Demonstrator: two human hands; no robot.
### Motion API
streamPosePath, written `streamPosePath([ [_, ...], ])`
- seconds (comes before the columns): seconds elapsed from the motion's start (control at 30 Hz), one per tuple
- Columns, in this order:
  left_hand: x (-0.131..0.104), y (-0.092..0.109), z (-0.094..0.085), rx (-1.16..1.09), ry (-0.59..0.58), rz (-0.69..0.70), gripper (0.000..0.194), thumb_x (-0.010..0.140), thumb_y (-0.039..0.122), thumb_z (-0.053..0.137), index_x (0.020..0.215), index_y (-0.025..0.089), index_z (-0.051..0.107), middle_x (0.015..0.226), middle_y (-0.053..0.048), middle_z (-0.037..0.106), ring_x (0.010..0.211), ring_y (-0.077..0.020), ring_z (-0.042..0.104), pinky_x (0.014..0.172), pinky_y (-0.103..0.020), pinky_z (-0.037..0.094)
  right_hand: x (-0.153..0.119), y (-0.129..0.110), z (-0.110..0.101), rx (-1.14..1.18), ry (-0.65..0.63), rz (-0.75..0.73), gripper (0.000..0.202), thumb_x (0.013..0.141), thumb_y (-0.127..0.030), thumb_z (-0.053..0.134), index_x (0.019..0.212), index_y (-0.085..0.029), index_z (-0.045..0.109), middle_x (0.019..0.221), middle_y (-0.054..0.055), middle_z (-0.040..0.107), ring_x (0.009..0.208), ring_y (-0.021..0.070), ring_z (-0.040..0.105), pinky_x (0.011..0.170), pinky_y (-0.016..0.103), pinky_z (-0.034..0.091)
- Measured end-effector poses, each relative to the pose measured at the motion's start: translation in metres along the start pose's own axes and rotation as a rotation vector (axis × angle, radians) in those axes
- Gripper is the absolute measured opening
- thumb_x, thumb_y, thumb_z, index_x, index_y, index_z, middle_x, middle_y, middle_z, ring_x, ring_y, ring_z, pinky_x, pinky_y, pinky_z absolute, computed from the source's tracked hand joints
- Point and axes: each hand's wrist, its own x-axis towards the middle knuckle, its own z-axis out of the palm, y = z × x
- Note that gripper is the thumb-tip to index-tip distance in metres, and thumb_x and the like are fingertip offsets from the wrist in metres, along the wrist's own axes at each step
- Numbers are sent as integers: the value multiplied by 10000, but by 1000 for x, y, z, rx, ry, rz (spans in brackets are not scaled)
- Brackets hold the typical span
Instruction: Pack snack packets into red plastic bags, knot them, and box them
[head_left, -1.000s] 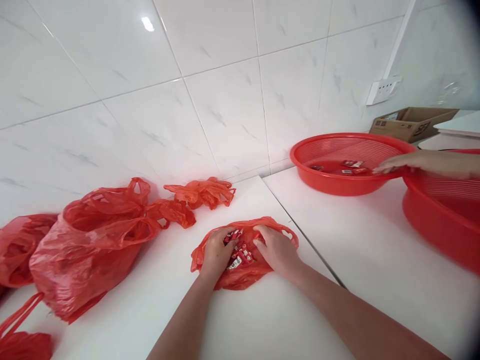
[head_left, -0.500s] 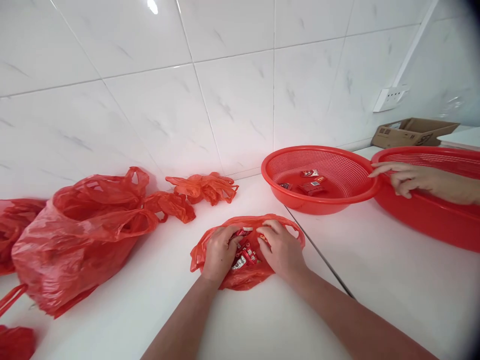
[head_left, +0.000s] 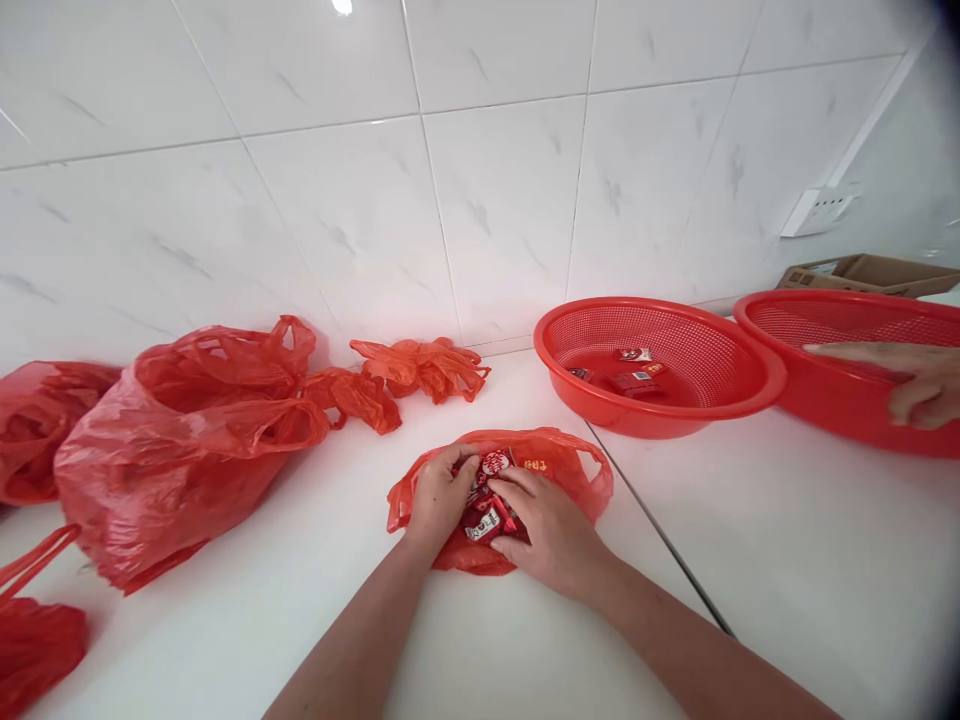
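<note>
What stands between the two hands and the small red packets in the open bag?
Nothing visible does. The left hand and the right hand are both inside the mouth of the small red bag, with their fingers resting directly on the red packets. The bag lies flat and open on the white counter.

Single head view, worn high, looking forward and down across white tabletop [head_left: 525, 650] toward tiled wall [head_left: 450, 200]; close on small red bag [head_left: 559, 465], baskets right of it.
</note>
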Motion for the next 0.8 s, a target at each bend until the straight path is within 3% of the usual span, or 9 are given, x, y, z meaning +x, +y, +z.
streamPosePath([
  [0.17, 0, 0, 0, 10, -39, 2, 233, 834, 302, 499, 993, 263, 666, 1040, 3, 687, 953, -189, 622, 849, -330, 481, 1, 3, 1, 185, 89, 211, 381, 654, -133, 632, 1005, -241, 530, 1030, 40, 519, 858, 182, 572, 749, 347, 513],
  [0.33, -3, 3, -3, 143, -94, 71, 299, 824, 328, 514, 1096, 276, 626, 1062, 2, 676, 916, -195, 626, 811, -331, 486, 4, 14, 2, 333, 240, 256, 265, 699, -120, 519, 942, -224, 512, 1003, 44, 538, 885, 184, 563, 775, 350, 505],
  [0.47, -5, 8, -7, 387, -98, 216, 392, 770, 260, 549, 1161, 272, 569, 1093, -23, 647, 967, -224, 595, 790, -336, 469, 7, 22, 1, 426, 324, 389, 181, 700, -145, 493, 861, -225, 499, 883, 13, 576, 789, 169, 576, 739, 337, 506],
  [0.6, -5, 10, -9, 569, -129, 266, 450, 731, 209, 555, 1178, 242, 536, 1063, -65, 630, 957, -250, 585, 718, -334, 458, 9, 25, -2, 481, 341, 440, 146, 683, -156, 487, 813, -222, 494, 804, -7, 574, 720, 155, 567, 683, 309, 497],
  [0.8, -6, 5, -5, 588, -90, 239, 385, 778, 138, 477, 1132, 273, 542, 925, -2, 666, 835, -194, 615, 664, -296, 450, 9, 20, -9, 571, 315, 442, 76, 704, -196, 503, 776, -217, 494, 749, -25, 558, 675, 140, 546, 628, 273, 470],
])
